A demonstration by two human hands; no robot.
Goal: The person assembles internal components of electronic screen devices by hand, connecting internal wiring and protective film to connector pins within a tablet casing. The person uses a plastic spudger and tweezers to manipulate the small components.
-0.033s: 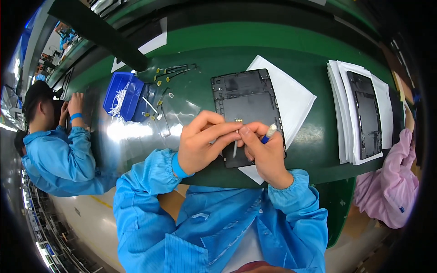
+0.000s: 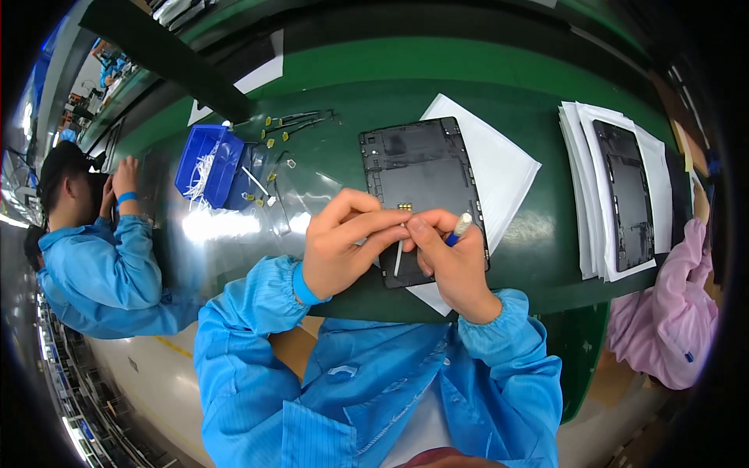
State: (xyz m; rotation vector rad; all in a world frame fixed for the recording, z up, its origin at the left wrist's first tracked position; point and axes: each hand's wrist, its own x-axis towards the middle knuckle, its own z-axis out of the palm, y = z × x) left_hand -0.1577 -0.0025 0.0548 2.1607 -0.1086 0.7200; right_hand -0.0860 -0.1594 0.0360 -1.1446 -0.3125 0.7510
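Note:
Both hands meet over a black tablet back cover (image 2: pixel 421 183). My left hand (image 2: pixel 343 246) is closed, thumb and fingers pinching a small thin part with a gold-coloured end (image 2: pixel 405 207). A thin white strip (image 2: pixel 399 259) hangs below the fingertips; whether it joins the gold end is hidden. My right hand (image 2: pixel 456 265) pinches at the same spot. It also keeps a pen-like tool (image 2: pixel 462 226), blue and white, between its fingers. Beneath the cover lies a white padded envelope (image 2: pixel 503 175), turned at an angle.
To the left stands a blue bin (image 2: pixel 204 160) of white strips. Several thin cables (image 2: pixel 292 123) with yellow ends lie beside it. On the right, another black cover (image 2: pixel 626 199) rests on stacked white envelopes (image 2: pixel 579 195). Co-workers sit at both sides.
The white strip below my fingertips has tilted slightly to the left and shows brighter. The gold end has shifted a little left. Both hands stay in nearly the same place.

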